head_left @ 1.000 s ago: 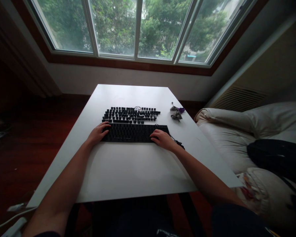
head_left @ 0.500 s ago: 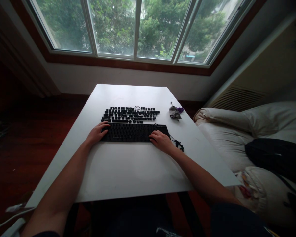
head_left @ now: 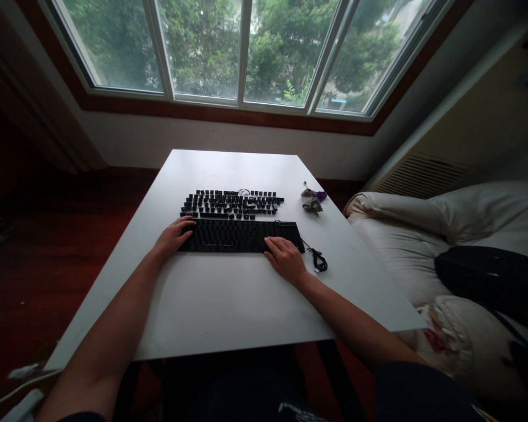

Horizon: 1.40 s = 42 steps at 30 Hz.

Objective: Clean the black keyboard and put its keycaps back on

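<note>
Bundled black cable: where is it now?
In the head view, the bundled black cable lies on the table, right of the keyboard, beside the right hand.

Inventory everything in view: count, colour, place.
Table: 1, white, centre
Keyboard: 1, black, mid-table
Loose keycaps: many, black, beyond keyboard
Cable: 1, black, right of keyboard
Crumpled bundle: 1, grey-purple, table's far right
Window: 1, white-framed, beyond table
Curtain: 1, brownish, far left
Sofa: 1, cream, right
Bag-like item: 1, black, on sofa
Floor: 1, red-brown, below
Cord: 1, white, lower left
Left hand: 1, bare, keyboard's left end
Right hand: 1, bare, keyboard's right
</note>
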Available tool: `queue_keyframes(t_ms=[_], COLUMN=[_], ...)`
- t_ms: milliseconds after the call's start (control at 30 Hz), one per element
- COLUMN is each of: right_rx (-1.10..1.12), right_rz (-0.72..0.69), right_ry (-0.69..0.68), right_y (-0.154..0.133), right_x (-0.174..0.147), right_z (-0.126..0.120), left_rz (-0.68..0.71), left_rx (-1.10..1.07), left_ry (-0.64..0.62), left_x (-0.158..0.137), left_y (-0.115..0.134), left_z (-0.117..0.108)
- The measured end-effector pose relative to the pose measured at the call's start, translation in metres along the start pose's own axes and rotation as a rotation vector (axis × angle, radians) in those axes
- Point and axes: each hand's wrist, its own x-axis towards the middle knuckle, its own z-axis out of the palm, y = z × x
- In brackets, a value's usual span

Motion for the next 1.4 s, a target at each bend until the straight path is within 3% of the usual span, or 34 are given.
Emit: queue_keyframes(t_ms=[300, 533, 1000, 1400], right_rx=[-0.117, -0.141, 0.069, 0.175], right_rz=[0.025, 0.007, 0.064, 0.099], right_ry=[0.054, -0.187, 0.113, 0.121], right_y=[-0.008, -0.015, -0.008, -0.006], right_x=[0.004, -0.001, -0.003, 0.012], right_z=[-0.005, 0.003, -0.008, -0.009], left_rz=[0.009, 0.003, 0.016, 0.004], left_rx=[-0.006, 0.001, 0.0, -0.003], left_ry=[0.009, 0.007, 0.017, 0.011], left_x=[0.0, 0.0, 0.001, 0.0], left_y=[-0.001, -0.003, -0.001, -0.002], left_z=[0.0, 0.002, 0.002, 0.001])
